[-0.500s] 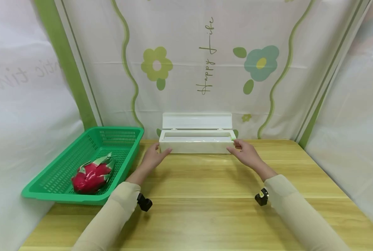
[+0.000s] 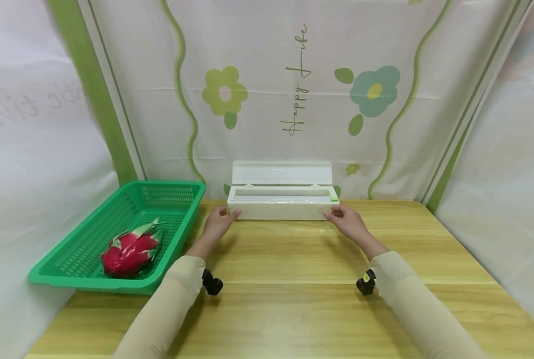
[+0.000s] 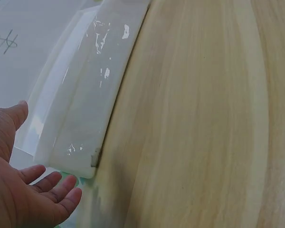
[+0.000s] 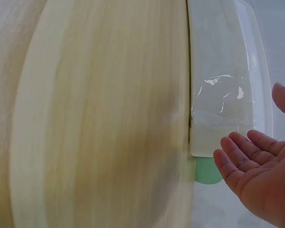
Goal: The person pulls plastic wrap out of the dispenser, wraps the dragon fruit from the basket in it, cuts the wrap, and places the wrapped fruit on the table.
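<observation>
A long white cling film dispenser box (image 2: pixel 283 212) sits at the back of the table with its lid (image 2: pixel 282 173) raised. Clear film lies wrinkled over its front face, and a small green tab (image 2: pixel 334 199) shows at the right end of its top. My left hand (image 2: pixel 215 223) is at the box's left end, thumb apart from the fingers. At the opposite end is my right hand (image 2: pixel 350 224), its thumb near the front corner. Both wrist views show relaxed, spread fingers right at the box ends, not curled round it.
On the left stands a green plastic basket (image 2: pixel 85 283) with a red dragon fruit (image 2: pixel 129 254) in it, close to my left forearm. A printed fabric curtain (image 2: pixel 267 124) hangs right behind the box. The wooden table (image 2: pixel 284 299) stretches in front.
Both hands have shifted slightly outward and back at the box ends, and the forearms have come a little closer together. More of the green tab shows. The box stays in place.
</observation>
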Action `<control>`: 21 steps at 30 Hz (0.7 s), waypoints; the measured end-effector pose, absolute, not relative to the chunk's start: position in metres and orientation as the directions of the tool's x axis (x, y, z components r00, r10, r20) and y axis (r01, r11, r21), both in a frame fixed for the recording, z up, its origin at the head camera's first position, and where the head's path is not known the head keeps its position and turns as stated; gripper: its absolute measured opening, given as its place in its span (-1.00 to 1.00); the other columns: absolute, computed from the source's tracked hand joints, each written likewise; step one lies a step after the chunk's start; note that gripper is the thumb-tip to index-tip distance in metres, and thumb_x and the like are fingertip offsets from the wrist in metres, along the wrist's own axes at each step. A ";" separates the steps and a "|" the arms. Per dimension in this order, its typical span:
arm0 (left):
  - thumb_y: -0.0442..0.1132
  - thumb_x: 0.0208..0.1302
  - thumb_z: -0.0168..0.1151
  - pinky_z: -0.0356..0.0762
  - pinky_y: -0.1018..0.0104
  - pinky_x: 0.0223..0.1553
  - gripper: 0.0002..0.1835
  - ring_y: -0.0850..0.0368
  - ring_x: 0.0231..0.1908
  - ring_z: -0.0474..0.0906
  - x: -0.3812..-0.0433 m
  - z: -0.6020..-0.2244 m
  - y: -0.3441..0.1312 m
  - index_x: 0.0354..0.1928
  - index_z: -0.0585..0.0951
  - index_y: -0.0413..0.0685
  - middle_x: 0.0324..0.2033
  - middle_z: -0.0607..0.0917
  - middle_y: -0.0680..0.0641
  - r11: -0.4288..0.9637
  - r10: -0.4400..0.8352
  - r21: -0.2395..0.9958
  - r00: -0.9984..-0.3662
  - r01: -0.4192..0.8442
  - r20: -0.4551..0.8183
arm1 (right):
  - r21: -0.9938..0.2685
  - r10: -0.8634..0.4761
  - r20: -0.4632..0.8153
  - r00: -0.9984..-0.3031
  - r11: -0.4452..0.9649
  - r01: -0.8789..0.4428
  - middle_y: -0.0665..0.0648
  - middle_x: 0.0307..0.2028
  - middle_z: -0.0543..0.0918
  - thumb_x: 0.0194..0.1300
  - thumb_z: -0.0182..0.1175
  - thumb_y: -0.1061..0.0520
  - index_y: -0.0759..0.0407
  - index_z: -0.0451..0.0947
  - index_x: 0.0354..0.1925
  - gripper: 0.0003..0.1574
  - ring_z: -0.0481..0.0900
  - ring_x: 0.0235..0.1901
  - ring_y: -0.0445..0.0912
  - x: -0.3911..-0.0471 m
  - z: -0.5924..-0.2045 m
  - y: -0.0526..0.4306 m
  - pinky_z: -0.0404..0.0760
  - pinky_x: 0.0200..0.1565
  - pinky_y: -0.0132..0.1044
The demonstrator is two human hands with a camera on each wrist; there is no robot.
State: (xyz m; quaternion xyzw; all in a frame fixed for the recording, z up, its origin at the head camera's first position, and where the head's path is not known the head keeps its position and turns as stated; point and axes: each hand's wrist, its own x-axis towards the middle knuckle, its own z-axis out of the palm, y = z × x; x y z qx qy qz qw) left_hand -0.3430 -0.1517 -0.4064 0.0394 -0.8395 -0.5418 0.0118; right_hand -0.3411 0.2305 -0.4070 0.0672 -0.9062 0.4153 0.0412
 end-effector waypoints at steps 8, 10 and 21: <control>0.05 0.33 0.23 0.30 -0.04 0.25 -0.26 -0.23 0.28 0.27 -0.352 -0.415 -0.151 0.36 0.28 -0.29 0.29 0.35 -0.31 0.370 -0.102 0.928 -0.995 -0.052 -0.015 | -0.771 -0.055 0.109 -0.992 0.626 -0.120 0.42 0.13 0.49 0.43 0.10 -0.13 0.45 0.35 0.24 -0.27 0.43 0.14 0.22 -0.345 -0.414 0.227 0.45 0.13 0.05; 0.04 0.33 0.23 0.32 -0.03 0.23 -0.27 -0.22 0.26 0.29 -0.353 -0.417 -0.151 0.34 0.29 -0.29 0.27 0.37 -0.31 0.365 -0.115 0.929 -0.993 -0.056 -0.015 | -0.781 -0.049 0.099 -0.994 0.615 -0.108 0.42 0.14 0.48 0.43 0.10 -0.11 0.44 0.34 0.25 -0.28 0.43 0.14 0.22 -0.346 -0.414 0.226 0.45 0.13 0.05; 0.02 0.33 0.24 0.38 0.00 0.17 -0.34 -0.18 0.18 0.35 -0.360 -0.425 -0.150 0.29 0.34 -0.29 0.17 0.43 -0.26 0.351 -0.147 0.934 -0.989 -0.061 -0.009 | -0.821 -0.009 0.067 -0.998 0.568 -0.060 0.38 0.10 0.51 0.44 0.10 -0.10 0.41 0.42 0.17 -0.37 0.46 0.10 0.18 -0.351 -0.421 0.223 0.48 0.09 -0.01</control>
